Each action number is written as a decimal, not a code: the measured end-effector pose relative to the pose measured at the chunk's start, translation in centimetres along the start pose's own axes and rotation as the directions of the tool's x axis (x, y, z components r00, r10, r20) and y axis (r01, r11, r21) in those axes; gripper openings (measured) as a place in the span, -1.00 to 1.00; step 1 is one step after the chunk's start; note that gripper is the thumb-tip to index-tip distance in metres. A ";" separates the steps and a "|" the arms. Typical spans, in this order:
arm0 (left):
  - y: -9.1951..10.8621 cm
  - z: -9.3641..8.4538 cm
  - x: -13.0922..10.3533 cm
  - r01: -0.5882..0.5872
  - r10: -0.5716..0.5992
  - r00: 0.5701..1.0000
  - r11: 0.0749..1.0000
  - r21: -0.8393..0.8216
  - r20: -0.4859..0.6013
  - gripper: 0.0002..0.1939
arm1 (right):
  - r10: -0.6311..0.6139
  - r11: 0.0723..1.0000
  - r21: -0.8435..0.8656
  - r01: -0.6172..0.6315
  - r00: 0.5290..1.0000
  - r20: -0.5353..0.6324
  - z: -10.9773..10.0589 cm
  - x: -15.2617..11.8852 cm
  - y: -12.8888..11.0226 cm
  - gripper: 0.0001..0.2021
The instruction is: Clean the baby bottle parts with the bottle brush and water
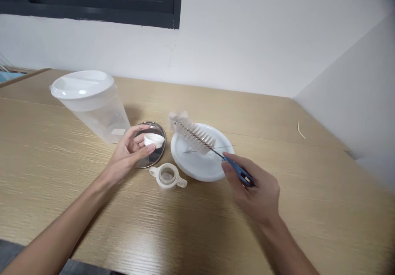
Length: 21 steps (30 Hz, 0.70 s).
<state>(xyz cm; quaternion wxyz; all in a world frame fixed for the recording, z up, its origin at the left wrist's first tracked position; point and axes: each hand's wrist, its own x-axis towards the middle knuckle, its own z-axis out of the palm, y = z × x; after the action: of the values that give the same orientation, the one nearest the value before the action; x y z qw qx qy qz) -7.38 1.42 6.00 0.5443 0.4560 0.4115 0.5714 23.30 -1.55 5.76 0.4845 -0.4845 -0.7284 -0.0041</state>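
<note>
Between the thumb and fingers of my left hand (pixel 129 153) is a small white round cap (pixel 154 140), held above a shiny round metal dish (pixel 160 153). My right hand (pixel 256 184) is closed around the blue handle of a bottle brush (pixel 194 135). Its pale bristles point up and left, over a white plate (pixel 200 175). A thin, needle-like wire (pixel 224 146) shows across the plate, partly hidden behind the bristles. On the table between my hands sits a small whitish ring-shaped piece with two side handles (pixel 168 177).
A tall translucent plastic pitcher (pixel 98 114) with a white lid stands at the left, behind my left hand. A short pale strip (pixel 300 131) lies far right on the wooden table (pixel 148 238). Behind rise a white wall and a dark-framed window (pixel 108 11).
</note>
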 end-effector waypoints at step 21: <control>0.1 -0.3 0.1 0.025 -0.024 0.999 1.000 -0.014 0.034 -0.39 | 0.013 0.995 0.097 -0.021 0.996 0.083 -0.3 -0.2 0.2 -0.85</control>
<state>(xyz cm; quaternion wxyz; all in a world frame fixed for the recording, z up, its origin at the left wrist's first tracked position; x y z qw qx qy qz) -7.75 1.55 6.06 0.5613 0.4567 0.4038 0.5598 23.63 -1.72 5.67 0.4772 -0.4661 -0.7429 0.0558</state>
